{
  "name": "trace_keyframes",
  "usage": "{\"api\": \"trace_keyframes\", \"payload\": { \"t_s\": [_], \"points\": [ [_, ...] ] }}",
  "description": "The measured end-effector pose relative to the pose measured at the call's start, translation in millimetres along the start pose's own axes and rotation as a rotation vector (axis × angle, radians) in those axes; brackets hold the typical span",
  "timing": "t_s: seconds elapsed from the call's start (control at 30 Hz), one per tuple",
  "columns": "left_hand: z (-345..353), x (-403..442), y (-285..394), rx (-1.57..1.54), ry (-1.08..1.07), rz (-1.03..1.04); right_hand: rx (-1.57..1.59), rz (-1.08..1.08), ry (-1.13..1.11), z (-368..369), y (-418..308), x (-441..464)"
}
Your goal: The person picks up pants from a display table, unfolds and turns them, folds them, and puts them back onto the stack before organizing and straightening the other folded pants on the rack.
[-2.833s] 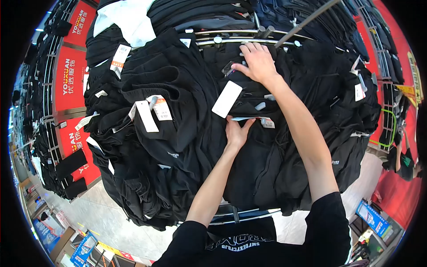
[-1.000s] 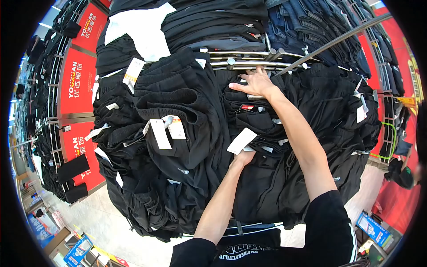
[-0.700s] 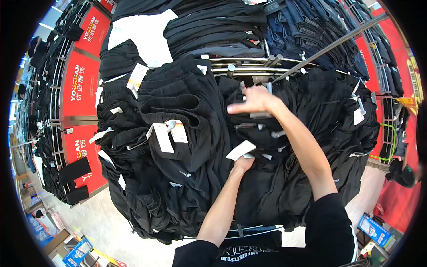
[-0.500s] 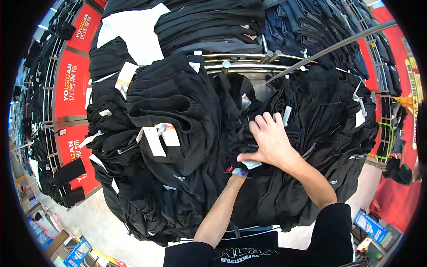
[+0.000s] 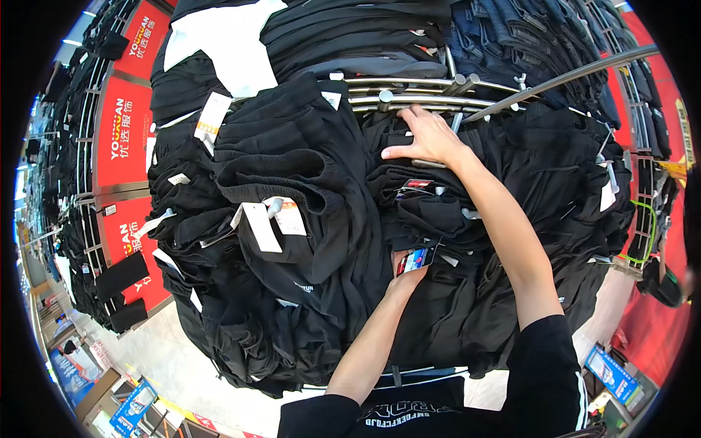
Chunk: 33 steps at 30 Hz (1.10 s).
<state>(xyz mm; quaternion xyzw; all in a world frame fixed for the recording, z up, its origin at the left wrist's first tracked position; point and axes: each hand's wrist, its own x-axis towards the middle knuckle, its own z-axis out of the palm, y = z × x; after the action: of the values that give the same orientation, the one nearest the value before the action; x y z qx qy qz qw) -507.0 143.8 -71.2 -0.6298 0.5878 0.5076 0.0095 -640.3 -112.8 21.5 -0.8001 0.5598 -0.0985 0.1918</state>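
Note:
Several black trousers [image 5: 416,212] hang bunched in the middle of the rack, with waistbands and tags facing me. My right hand [image 5: 432,139] is at the top of this bunch, just below the metal rails. Its thumb and fingers bend round a fold of black cloth. Lower down, my left hand [image 5: 410,269] reaches into the same bunch from below. A colourful tag [image 5: 415,260] lies over it, and cloth hides its fingers. To the left hangs a thick bunch of black trousers [image 5: 292,175] with a white-and-orange tag [image 5: 290,216].
Metal rails [image 5: 380,99] run behind the bunches, and a slanting metal bar [image 5: 562,79] crosses at the upper right. More black trousers [image 5: 555,168] hang to the right. Behind are folded jeans [image 5: 526,40] and a white garment [image 5: 226,44]. Red signs [image 5: 120,139] stand left.
My right hand has moved up and slightly left towards the rails, uncovering waistbands and a tag. My left hand has shifted a little up and right, deeper among the trousers.

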Motion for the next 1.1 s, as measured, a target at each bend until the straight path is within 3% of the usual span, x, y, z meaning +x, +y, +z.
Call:
{"api": "trace_keyframes", "payload": {
  "t_s": [0.07, 0.2, 0.27, 0.3, 0.37, 0.47, 0.53, 0.57, 0.77, 0.83, 0.87, 0.9, 0.97, 1.07, 1.1],
  "points": [
    [-2, -3, 2, 0.006, -0.007, -0.019, 0.014, -0.031, 0.097, 3, -2, 1],
    [-4, -6, 12, 0.160, 0.012, 0.012, -0.113, -0.154, 0.036, -4, -11, -6],
    [31, 8, -13, 0.149, 0.350, 0.274, -0.051, -0.185, -0.002, -4, -9, -7],
    [20, 6, -6, 0.148, 0.352, 0.274, 0.013, -0.215, -0.038, -4, -8, -7],
    [-16, -2, 17, 0.011, -0.020, 0.114, 0.010, -0.231, -0.040, 1, -5, -5],
    [-17, -6, 20, -0.008, 0.080, 0.122, 0.034, -0.257, 0.043, 5, -2, -3],
    [-14, -6, 17, -0.036, 0.087, 0.114, 0.046, -0.179, 0.007, 1, -8, 1],
    [-11, -7, 14, -0.085, 0.115, 0.130, 0.070, -0.065, -0.116, -4, -9, 2],
    [-11, -1, 7, -0.041, 0.095, 0.154, -0.031, -0.205, 0.023, -10, -10, -5],
    [-13, -3, 6, -0.033, 0.053, 0.142, -0.053, -0.415, 0.244, -6, -7, -12],
    [-15, -5, 3, -0.076, 0.063, 0.183, -0.040, -0.428, 0.222, -8, -3, -17],
    [-15, -6, -1, -0.121, 0.077, 0.225, 0.087, -0.315, 0.081, -15, -4, -25],
    [-18, -21, -3, -0.227, 0.102, 0.217, -0.028, -0.149, -0.055, -42, -19, -43],
    [-12, -43, 0, -0.263, 0.166, 0.158, -0.018, -0.194, 0.046, -59, -46, -94],
    [1, -50, 3, -0.445, 0.343, 0.219, -0.004, -0.212, 0.069, -65, -59, -113]
  ]
}}
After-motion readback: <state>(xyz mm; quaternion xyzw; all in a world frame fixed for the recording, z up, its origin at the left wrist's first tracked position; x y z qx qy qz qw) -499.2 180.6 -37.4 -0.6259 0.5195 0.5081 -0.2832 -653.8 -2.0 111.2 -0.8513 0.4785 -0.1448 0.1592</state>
